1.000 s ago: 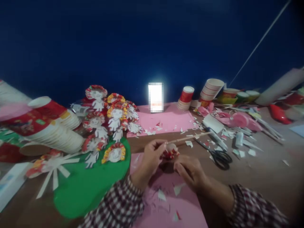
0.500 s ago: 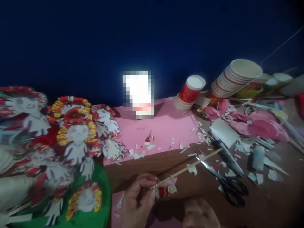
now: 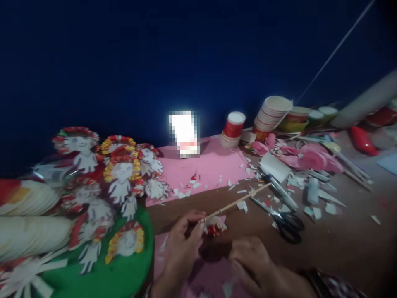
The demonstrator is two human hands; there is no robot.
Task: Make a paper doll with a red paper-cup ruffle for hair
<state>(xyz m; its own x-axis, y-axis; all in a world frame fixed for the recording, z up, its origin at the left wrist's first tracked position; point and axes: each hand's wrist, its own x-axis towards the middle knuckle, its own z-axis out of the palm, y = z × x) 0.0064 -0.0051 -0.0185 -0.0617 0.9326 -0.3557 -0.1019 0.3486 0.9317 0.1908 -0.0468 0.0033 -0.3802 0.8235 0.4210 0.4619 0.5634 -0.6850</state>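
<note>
Red-patterned paper [image 3: 214,230] sits in the left hand [image 3: 185,238], pinched with a wooden stick [image 3: 229,206] over the brown table [image 3: 338,252]; the right hand [image 3: 252,260] is curled nearby (whether around anything, one cannot tell). Paper dolls [image 3: 120,192] at left look complete; this piece seems unfinished.

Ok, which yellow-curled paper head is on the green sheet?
The frontmost head, on the green sheet with no body showing. The middle head has a white body; the rearmost head is partly hidden behind it.

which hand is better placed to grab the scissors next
Likely the right hand: it is nearer the scissors and shows nothing held, though it is curled; the left hand pinches the thin stick.
</note>
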